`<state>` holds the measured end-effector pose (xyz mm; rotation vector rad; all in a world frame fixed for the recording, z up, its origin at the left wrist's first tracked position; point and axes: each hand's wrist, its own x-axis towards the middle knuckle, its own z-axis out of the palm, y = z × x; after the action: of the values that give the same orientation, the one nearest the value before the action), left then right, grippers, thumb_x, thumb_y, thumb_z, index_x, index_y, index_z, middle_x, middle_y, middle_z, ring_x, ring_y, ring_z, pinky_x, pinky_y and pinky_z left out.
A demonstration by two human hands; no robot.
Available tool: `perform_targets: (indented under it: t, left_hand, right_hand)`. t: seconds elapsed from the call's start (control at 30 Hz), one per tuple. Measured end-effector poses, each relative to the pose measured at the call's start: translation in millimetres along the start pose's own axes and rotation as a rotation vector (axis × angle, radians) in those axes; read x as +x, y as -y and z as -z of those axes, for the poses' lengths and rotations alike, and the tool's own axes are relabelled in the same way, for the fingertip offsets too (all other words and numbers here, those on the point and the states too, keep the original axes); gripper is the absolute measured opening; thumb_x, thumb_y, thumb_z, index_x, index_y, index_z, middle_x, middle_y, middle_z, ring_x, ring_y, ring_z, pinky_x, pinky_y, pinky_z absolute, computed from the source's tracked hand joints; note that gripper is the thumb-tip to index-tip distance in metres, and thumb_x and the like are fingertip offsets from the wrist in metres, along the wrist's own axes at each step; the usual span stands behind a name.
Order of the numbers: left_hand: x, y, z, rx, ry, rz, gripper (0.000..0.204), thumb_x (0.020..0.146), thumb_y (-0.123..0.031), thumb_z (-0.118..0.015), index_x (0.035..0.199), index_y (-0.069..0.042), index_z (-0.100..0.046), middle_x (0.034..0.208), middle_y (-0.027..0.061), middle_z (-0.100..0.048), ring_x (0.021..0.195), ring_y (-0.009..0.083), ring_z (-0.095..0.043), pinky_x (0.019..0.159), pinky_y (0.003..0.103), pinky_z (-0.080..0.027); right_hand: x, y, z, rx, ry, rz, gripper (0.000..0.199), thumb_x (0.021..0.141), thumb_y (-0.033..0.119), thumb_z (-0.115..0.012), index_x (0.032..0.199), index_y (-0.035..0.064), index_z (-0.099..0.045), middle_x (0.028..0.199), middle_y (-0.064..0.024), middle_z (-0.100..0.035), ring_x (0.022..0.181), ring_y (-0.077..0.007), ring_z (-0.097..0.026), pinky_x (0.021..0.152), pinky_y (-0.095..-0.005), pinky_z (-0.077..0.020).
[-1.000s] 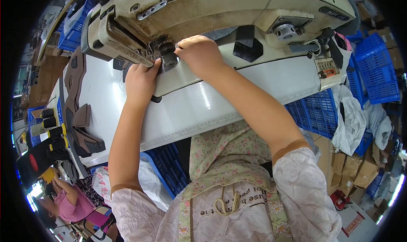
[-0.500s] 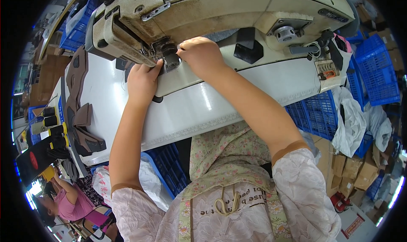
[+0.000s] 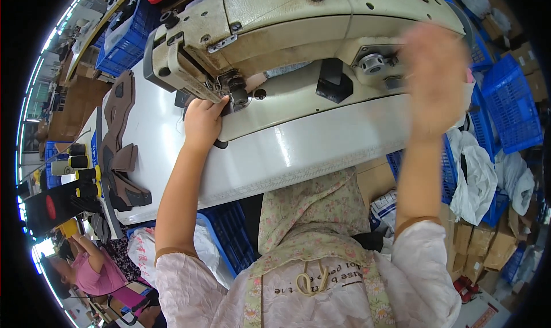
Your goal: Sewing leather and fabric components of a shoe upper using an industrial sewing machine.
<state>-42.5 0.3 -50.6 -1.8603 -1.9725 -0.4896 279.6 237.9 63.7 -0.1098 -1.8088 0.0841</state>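
A cream sewing machine [image 3: 287, 46] stands across the far side of the white table. My left hand [image 3: 202, 122] rests at its needle end, fingers drawn together, fingertips beside the dark presser foot [image 3: 237, 89]. Whatever they press on is hidden; a small dark piece [image 3: 182, 100] shows just past the hand. My right hand [image 3: 436, 69] is raised in front of the machine's right end, smeared by motion, so its fingers cannot be made out. A black angular plate [image 3: 334, 88] lies on the machine bed between the hands.
Brown cut pieces [image 3: 119, 150] lie along the left of the white table [image 3: 275, 158]. Thread cones [image 3: 86, 176] stand beyond them. Blue crates [image 3: 511, 107] and white bags [image 3: 473, 181] crowd the right, cardboard boxes [image 3: 493, 242] below. A person in pink [image 3: 100, 273] sits at lower left.
My right hand has left the presser foot and swung right to the machine's far right end. My left hand stays by the presser foot. The whole view has shifted slightly.
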Motion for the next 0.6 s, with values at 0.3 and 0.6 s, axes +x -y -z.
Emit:
perform_targets:
  t: [0.3,0.6]
  left_hand:
    - [5,-3,-3,-0.085,0.104,0.096,0.035,0.073,0.001,-0.059,0.104,-0.011,-0.071,0.091,0.0144,-0.066,0.084,0.037,-0.062,0.072,0.047,-0.05]
    - [14,-8,-7,-0.087,0.119,0.084,0.039,0.072,0.003,-0.06,0.106,-0.012,-0.072,0.09,0.0121,-0.068,0.084,0.0343,-0.063,0.072,0.045,-0.051]
  right_hand:
    - [30,-212,114,-0.523,0.312,-0.982,0.057,0.095,0.053,-0.05,0.121,0.0035,-0.065,0.122,-0.0219,-0.064,0.116,-0.0358,-0.058,0.101,-0.0368,-0.0414]
    - [-93,-193,144,-0.069,-0.158,-1.158,0.058,0.095,0.045,-0.059,0.126,-0.0036,-0.061,0.126,-0.0133,-0.063,0.113,-0.0183,-0.057,0.099,-0.0282,-0.0392]
